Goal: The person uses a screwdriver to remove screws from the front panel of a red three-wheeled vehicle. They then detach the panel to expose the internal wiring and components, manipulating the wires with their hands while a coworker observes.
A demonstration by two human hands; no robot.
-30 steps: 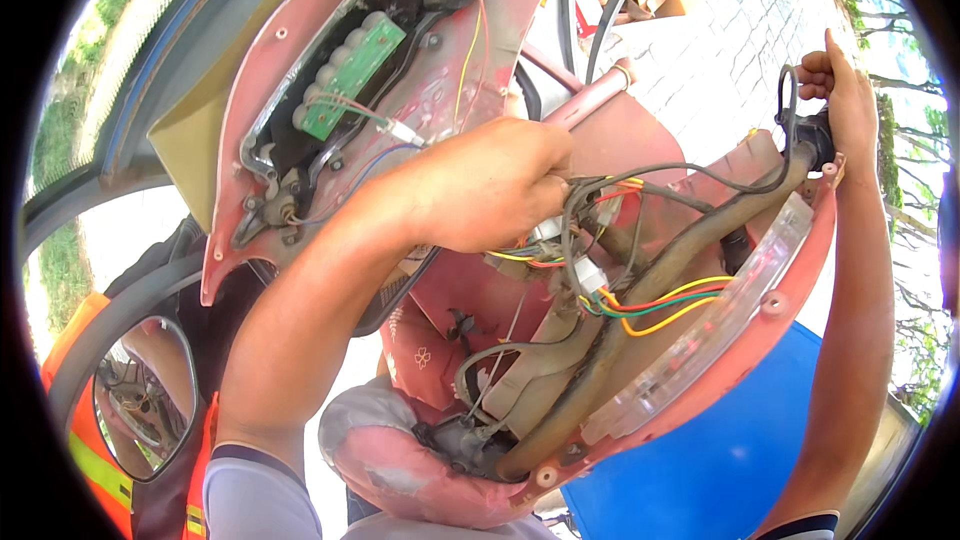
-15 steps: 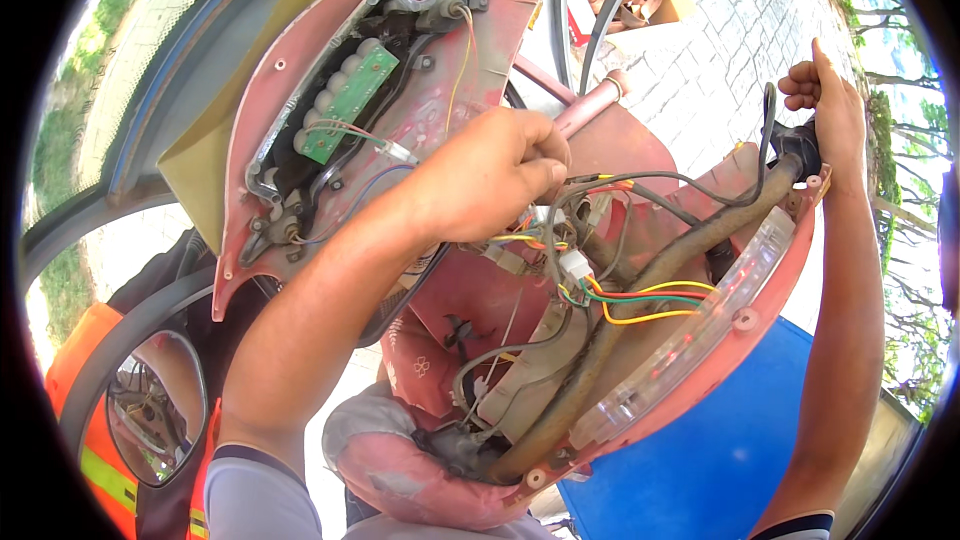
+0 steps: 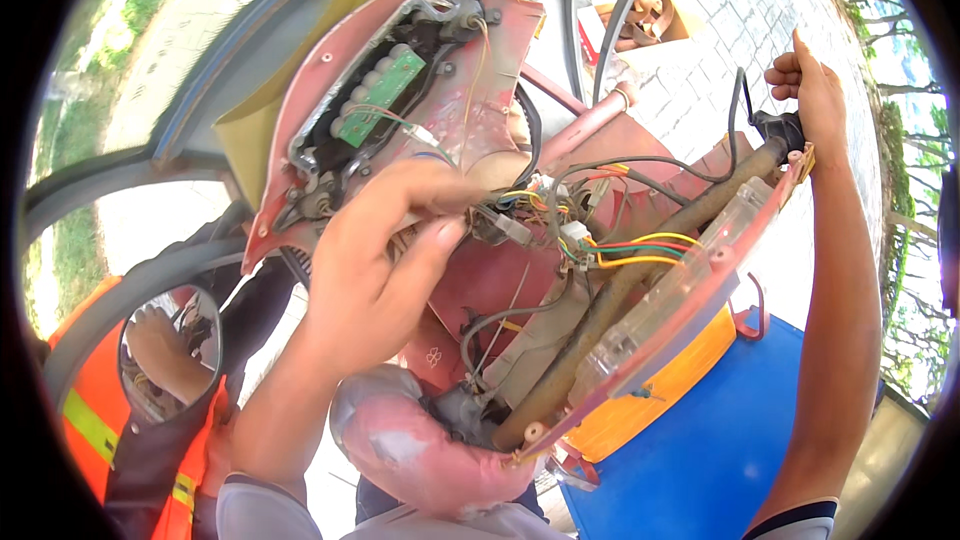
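My left hand [image 3: 385, 245] is over the middle of an opened vehicle front, beside a bundle of wires and connectors [image 3: 515, 225]. Its fingers are blurred, and whether they hold anything does not show. At the right, my right hand [image 3: 820, 105] is closed at the end of the brown handlebar [image 3: 655, 280], next to a black switch housing [image 3: 775, 135]; its palm side is hidden. A white connector [image 3: 577, 232] joins yellow, red and green wires leading to a clear light strip [image 3: 660, 310]. Beyond my left hand, a detached red panel [image 3: 500, 50] carries a green circuit board [image 3: 382, 98].
An orange lens [image 3: 650, 390] and a blue panel [image 3: 720, 430] lie under the handlebar cover. At left are a round mirror [image 3: 170, 350] and a person in an orange vest [image 3: 85, 430]. A cardboard box [image 3: 665, 20] stands on the paving at the back.
My left hand has drawn back left and down from the wires' far side. The handlebar cover has tilted, so the orange lens now shows. My right hand stays at the handlebar end.
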